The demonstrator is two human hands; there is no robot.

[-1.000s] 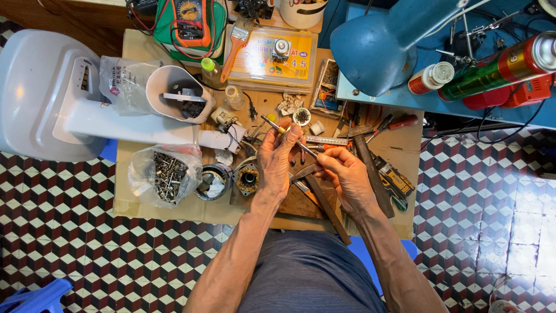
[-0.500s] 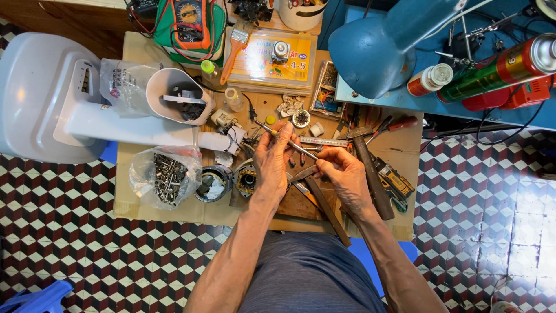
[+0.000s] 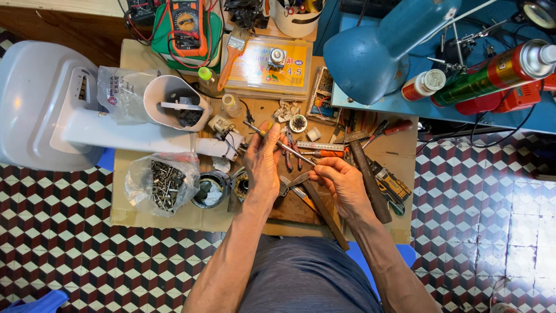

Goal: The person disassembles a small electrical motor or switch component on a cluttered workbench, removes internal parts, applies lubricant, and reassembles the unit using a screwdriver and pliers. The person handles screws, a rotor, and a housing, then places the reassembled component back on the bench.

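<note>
Your left hand (image 3: 263, 165) and right hand (image 3: 341, 182) both have fingers closed on the rod (image 3: 281, 144), its long axis slanting up-left from right hand to left

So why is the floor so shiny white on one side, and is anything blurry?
Head view: daylight glare washes out the checkered floor tiles at right. The left hand, right hand and thin metal rod between them look sharp; edges bend slightly from the wide lens.
</note>
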